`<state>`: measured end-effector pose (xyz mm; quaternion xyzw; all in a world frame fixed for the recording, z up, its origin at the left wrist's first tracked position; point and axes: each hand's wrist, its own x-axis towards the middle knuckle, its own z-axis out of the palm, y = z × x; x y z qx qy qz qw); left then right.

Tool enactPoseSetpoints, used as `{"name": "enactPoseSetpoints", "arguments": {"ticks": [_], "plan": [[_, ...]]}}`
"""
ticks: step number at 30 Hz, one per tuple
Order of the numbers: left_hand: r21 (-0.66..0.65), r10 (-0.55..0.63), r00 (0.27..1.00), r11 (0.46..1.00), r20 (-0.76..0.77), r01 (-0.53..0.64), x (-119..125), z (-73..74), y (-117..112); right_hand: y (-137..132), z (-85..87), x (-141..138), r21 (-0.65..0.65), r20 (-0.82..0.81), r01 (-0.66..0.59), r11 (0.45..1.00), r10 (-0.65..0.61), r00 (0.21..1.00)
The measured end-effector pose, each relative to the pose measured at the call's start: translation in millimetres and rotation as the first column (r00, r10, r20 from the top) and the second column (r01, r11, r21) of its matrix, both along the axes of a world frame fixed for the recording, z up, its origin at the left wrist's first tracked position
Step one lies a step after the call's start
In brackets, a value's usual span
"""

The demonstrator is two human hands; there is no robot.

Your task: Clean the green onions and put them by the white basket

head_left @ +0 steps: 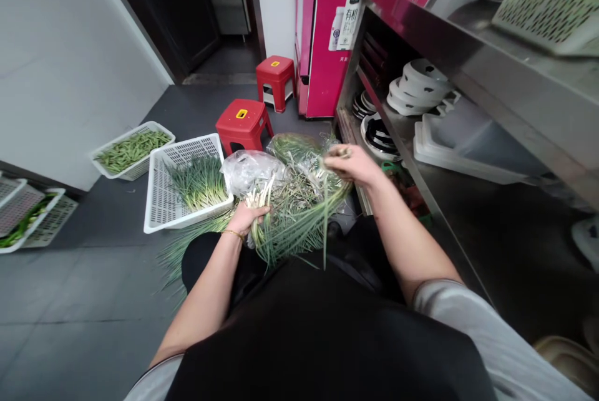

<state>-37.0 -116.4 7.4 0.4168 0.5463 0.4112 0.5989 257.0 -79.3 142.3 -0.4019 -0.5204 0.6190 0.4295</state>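
A: Any tips for handling this scallion bunch (261, 196)? It's just off the near right corner of the white crate (156, 201).

B: Imo keep the white ends level and don't squeeze so hard the stalks bruise. I'd work one stalk at a time over the tangled pile (297, 192), so loose scraps don't land past the crate's right edge.

A: And the hands?

B: Left hand (242, 219) is wrapped round the bunch near the white ends, thumb across. Right hand (353, 163) is narrow, fingertips pinched on a pale bit (345, 153), too blurry to tell what.
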Motion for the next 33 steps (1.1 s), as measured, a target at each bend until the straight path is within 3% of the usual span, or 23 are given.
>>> {"name": "enactPoseSetpoints", "arguments": {"ticks": [4, 7, 10, 12, 16, 18, 20, 22, 26, 28, 30, 33], "plan": [[0.033, -0.075, 0.996, 0.996, -0.047, 0.077, 12, 14.1, -4, 11, -39.4, -40, -0.035, 0.153, 0.105, 0.994, -0.098, 0.983], [0.035, -0.100, 0.987, 0.994, -0.125, 0.105, 21, 24.6, -10, 15, -56.2, -70, 0.127, 0.252, 0.119, 0.985, -0.148, 0.956], [0.025, -0.143, 0.981, 0.989, -0.132, 0.147, 26, 34.2, -15, 22, -62.3, -79, 0.278, 0.417, 0.127, 0.952, -0.239, 0.877], [0.013, -0.171, 0.975, 0.984, -0.142, 0.175, 25, 39.5, -17, 27, -64.3, -76, 0.356, 0.554, 0.092, 0.930, -0.289, 0.781], [-0.073, -0.223, 0.954, 0.974, -0.200, 0.213, 18, 40.3, -18, 37, -64.9, -54, 0.479, 0.763, -0.024, 0.878, -0.402, 0.506], [-0.104, -0.233, 0.955, 0.970, -0.182, 0.217, 15, 35.1, -19, 44, -62.0, -38, 0.514, 0.791, 0.012, 0.858, -0.479, 0.381], [-0.095, -0.223, 0.966, 0.973, -0.132, 0.212, 13, 29.2, -20, 50, -57.0, -24, 0.524, 0.797, 0.067, 0.849, -0.517, 0.313], [-0.077, -0.200, 0.975, 0.978, -0.098, 0.193, 13, 25.3, -20, 51, -52.0, -16, 0.485, 0.808, 0.078, 0.871, -0.481, 0.341], [-0.062, -0.196, 0.974, 0.980, -0.117, 0.190, 17, 25.6, -19, 39, -51.5, -29, 0.275, 0.718, 0.031, 0.961, -0.227, 0.658], [-0.051, -0.206, 0.971, 0.978, -0.124, 0.201, 19, 27.5, -19, 30, -57.0, -45, 0.180, 0.620, -0.013, 0.983, -0.103, 0.778], [-0.032, -0.181, 0.979, 0.983, -0.090, 0.179, 21, 30.3, -18, 21, -63.9, -63, 0.144, 0.560, -0.049, 0.988, -0.041, 0.827], [-0.007, -0.111, 0.993, 0.994, 0.027, 0.111, 29, 37.1, -15, 10, -71.7, -85, 0.199, 0.545, -0.089, 0.976, -0.035, 0.838]]}}
